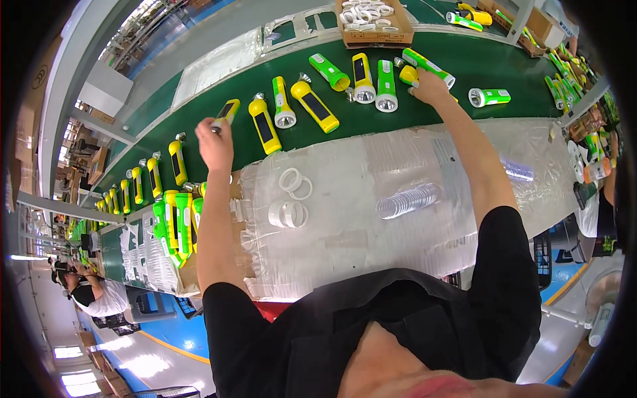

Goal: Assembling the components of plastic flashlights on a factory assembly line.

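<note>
At the bottom of the frame is the person's black shirt (391,338). Past it, a pale, wrinkly sheet (345,199) covers the middle of the table (411,115). On it sit white rings (292,215) left of the middle, and a see-through stack (408,201) of thin round pieces to the right. A pile of torches (176,229) is at the lower left, partly hidden by the left arm.

The left hand (215,142) is closed around the near end of a torch (230,109) at the upper left, so that end is hard to see. The rest is yellow with a dark strip. The right hand (428,87), at the upper right, is at a yellow end (409,75), by a green torch (428,66). Its fingers are bent, but I cannot tell if they grip. More yellow and green torches lie nearby. Farther back, the top edge cuts off a box (379,38) of white rings.
</note>
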A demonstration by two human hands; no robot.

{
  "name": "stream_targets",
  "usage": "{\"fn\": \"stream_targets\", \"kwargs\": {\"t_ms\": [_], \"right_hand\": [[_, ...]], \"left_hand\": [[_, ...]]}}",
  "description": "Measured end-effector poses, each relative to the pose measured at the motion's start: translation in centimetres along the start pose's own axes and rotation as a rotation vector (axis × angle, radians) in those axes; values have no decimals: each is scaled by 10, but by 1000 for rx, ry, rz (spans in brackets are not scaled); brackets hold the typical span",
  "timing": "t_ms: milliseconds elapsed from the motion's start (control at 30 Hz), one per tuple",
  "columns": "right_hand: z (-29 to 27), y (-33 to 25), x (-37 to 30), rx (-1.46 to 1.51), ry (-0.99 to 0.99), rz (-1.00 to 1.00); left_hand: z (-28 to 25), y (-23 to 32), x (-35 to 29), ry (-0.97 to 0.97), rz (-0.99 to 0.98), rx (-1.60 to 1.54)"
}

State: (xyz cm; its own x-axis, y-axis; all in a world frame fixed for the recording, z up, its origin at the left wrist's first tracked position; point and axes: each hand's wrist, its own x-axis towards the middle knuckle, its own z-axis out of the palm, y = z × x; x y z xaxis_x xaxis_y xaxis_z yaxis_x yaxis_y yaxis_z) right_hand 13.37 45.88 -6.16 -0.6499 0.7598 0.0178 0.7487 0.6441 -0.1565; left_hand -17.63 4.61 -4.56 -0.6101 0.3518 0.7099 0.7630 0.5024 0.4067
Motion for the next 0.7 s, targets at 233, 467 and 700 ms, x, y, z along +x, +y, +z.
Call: {"fn": "stream_targets", "kwargs": {"t_ms": [233, 467, 700], "right_hand": [[-18, 0, -39, 117, 147, -75], [-69, -66, -185, 419, 208, -386], [-56, -97, -280, 446, 138, -502]], "left_hand": [[13, 31, -5, -202, 217, -58], [3, 179, -85, -627, -192, -988], [-60, 220, -141, -1204, -795, -1306]]}}
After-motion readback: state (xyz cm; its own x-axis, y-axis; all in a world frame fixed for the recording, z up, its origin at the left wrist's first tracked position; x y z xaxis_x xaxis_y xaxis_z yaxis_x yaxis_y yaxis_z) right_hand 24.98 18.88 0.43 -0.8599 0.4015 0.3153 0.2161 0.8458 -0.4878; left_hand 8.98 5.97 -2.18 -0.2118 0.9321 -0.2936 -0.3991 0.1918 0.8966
